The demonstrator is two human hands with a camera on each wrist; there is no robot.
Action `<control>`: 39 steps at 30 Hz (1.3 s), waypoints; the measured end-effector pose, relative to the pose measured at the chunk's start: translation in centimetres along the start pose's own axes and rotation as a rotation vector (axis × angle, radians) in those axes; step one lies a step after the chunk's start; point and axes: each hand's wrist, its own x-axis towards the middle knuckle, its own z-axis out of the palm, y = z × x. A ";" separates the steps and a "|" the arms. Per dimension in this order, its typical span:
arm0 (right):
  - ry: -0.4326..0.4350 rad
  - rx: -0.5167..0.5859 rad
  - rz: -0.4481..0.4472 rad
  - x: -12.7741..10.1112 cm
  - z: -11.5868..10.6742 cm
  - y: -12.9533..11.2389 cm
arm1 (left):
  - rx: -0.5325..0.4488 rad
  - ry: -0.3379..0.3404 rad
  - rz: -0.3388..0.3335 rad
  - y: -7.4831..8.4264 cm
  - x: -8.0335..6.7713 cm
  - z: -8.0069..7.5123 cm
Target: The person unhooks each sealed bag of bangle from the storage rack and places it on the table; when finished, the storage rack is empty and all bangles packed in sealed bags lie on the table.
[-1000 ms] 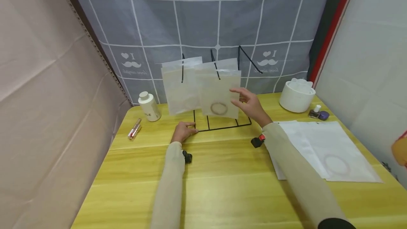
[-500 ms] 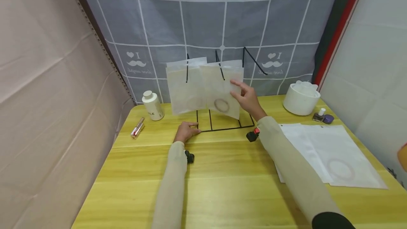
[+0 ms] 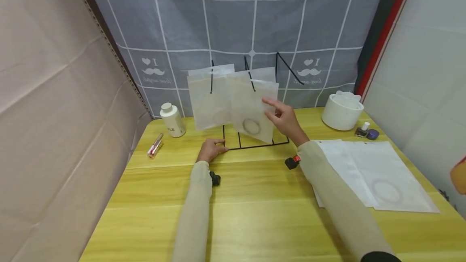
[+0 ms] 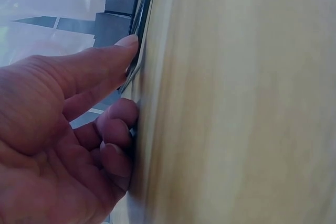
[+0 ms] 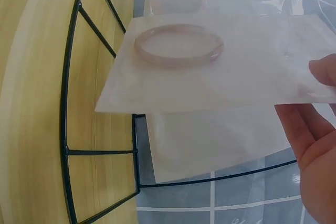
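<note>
A black wire display rack [image 3: 255, 146] stands at the back of the table, with frosted white pouches on its hooks. My left hand [image 3: 210, 150] grips the front left corner of its base. In the left wrist view the thumb [image 4: 97, 69] lies on the wire and the other fingers are curled. My right hand [image 3: 287, 121] pinches the right edge of the front pouch [image 3: 260, 100] on the middle hook. A bangle [image 5: 173, 62] shows through this pouch near its bottom. More pouches [image 3: 209, 104] hang on the left hook. The right hook [image 3: 290, 68] is bare.
White pouches [image 3: 395, 165] lie on the table at the right, one with a ring shape inside. Behind them stand a white round container [image 3: 340, 115], a small bottle [image 3: 362, 129] and a purple lid [image 3: 372, 134]. A white bottle [image 3: 173, 121] and lip gloss tubes [image 3: 155, 146] are at the left.
The front pouch swings back toward the hook, then forward again, its lower edge now tilted toward me. My right hand moves with it. My left hand stays on the rack corner.
</note>
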 end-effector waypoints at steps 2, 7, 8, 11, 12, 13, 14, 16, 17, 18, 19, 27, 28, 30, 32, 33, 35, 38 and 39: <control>0.014 -0.017 -0.030 -0.5 0.1 1.0 | 0.000 -0.001 -0.003 0.0 0.0 -0.1; 0.024 -0.113 -0.131 -1.7 -0.5 0.9 | -0.005 -0.010 -0.028 0.1 -0.1 -0.1; 0.023 -0.137 -0.152 -1.9 -0.7 0.7 | -0.004 -0.013 -0.032 0.1 -0.1 -0.1; 0.010 -0.225 -0.224 -2.3 -1.4 -0.2 | -0.002 -0.013 -0.042 0.1 -0.1 -0.1; 0.005 -0.262 -0.250 -2.4 -1.7 -0.6 | -0.004 -0.012 -0.042 0.1 -0.1 -0.1; -0.004 -0.296 -0.272 -2.4 -2.0 -1.0 | -0.005 -0.011 -0.041 0.2 -0.1 -0.1; -0.012 -0.332 -0.296 -2.4 -2.3 -1.3 | -0.007 -0.011 -0.038 0.2 0.0 -0.2; -0.027 -0.388 -0.342 -2.5 -3.0 -2.2 | -0.012 -0.013 -0.033 0.2 0.1 -0.2; -0.034 -0.412 -0.360 -2.5 -3.4 -2.7 | -0.015 -0.016 -0.031 0.2 0.1 -0.2; -0.040 -0.432 -0.377 -2.7 -3.8 -3.1 | -0.012 -0.019 -0.028 0.2 0.1 -0.2; -0.048 -0.444 -0.391 -2.8 -4.2 -3.6 | -0.011 -0.019 -0.029 0.2 0.1 -0.2; -0.141 -0.220 -0.236 -6.2 -7.2 -5.1 | 0.000 -0.020 -0.018 -0.1 0.2 -0.3; -0.171 -0.184 -0.157 -6.7 -7.5 -4.5 | 0.001 -0.021 -0.016 -0.1 0.2 -0.3; -0.260 -0.127 0.086 -7.8 -8.0 -3.0 | 0.002 -0.018 -0.018 -0.2 0.2 -0.4; -0.353 -0.100 0.329 -9.0 -8.4 -0.7 | 0.000 -0.015 -0.017 -0.2 0.3 -0.4; -0.390 -0.083 0.434 -9.6 -8.4 0.3 | -0.003 -0.016 -0.015 -0.2 0.3 -0.5; -0.444 -0.077 0.604 -10.8 -8.4 2.4 | -0.012 -0.014 -0.014 -0.2 0.3 -0.4; -0.472 -0.063 0.684 -12.2 -8.1 4.5 | -0.012 -0.014 -0.013 -0.2 0.2 -0.3; -0.478 -0.061 0.696 -12.5 -8.1 4.9 | -0.012 -0.016 -0.013 -0.1 0.2 -0.3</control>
